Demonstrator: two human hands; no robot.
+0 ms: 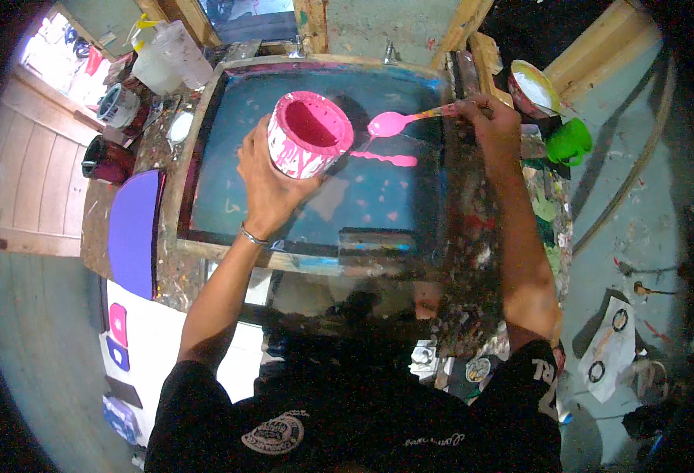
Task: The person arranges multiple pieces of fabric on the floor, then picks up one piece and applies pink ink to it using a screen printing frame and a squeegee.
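Observation:
My left hand [272,177] is wrapped round a white tub [303,162] smeared with pink paint, its inside coated in deeper pink. In my right hand [489,122] is the handle of a spoon [390,124], its bowl loaded with bright pink paint. A thin thread of paint hangs from the spoon toward a wavy pink streak [386,159]. That streak lies on the blue-grey mesh of a wooden-framed printing screen [280,229], below both hands. Small pink spots dot the mesh to the right of the tub.
Plastic bottles [175,57] and paint-stained pots [118,109] stand at the left. A purple curved sheet [135,229] lies on the bench's left edge. To the right are a bowl of white stuff [532,88] and a green mug [570,143].

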